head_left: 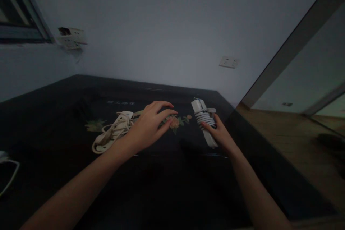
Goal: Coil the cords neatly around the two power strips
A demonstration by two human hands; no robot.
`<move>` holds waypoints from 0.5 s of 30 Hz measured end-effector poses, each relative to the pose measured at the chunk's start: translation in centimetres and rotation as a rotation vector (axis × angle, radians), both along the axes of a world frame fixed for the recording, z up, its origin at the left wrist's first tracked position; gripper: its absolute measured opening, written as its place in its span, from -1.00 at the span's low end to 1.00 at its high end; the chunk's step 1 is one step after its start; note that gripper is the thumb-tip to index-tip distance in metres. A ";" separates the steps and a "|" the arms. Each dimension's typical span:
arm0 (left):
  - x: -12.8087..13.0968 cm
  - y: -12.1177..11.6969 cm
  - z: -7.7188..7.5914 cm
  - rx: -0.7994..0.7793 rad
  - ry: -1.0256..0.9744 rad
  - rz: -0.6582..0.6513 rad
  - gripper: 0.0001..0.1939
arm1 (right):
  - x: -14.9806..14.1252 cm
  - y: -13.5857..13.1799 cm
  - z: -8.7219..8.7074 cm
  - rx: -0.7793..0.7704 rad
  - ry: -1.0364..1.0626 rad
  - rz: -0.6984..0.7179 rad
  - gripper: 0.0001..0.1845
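Observation:
My right hand [219, 132] grips a white power strip [209, 138] at the right of the dark tabletop. Its grey-white cord [204, 118] is wound in several turns around the strip's middle, and the plug [211, 110] sticks out near my fingers. Over the middle of the table, my left hand [153, 122] holds nothing, its fingers apart and pointing right. Beyond my left forearm lies a second power strip [103, 147], with an off-white cord [118, 126] looped loosely over it; my wrist and hand hide its right side.
The black table [167, 187] has a printed flower pattern [174, 122] and meets a pale wall [151, 43]. A wall socket [229, 62] sits behind it; more sockets [71, 38] are at the left corner. A white cable [13, 174] lies at the left edge.

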State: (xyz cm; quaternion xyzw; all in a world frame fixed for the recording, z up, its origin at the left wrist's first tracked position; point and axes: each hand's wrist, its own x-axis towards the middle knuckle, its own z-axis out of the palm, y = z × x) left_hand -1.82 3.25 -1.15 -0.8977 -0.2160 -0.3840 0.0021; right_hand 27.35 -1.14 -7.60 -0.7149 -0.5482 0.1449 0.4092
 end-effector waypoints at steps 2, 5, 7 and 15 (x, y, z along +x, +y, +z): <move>0.0 0.1 -0.2 -0.004 0.040 -0.015 -0.77 | 2.0 -1.4 -1.2 -0.172 -0.141 -0.170 -0.15; 0.1 0.3 -0.5 -0.012 0.108 -0.034 -0.76 | 3.8 -2.8 -2.5 -0.306 -0.246 -0.291 -0.12; 0.2 0.3 -0.7 -0.025 0.145 -0.042 -0.76 | 4.2 -3.0 -2.9 -0.356 -0.301 -0.315 -0.13; 0.2 0.1 -0.6 -0.042 0.219 -0.058 -0.74 | 3.3 -1.2 -3.5 -0.482 -0.505 -0.366 -0.17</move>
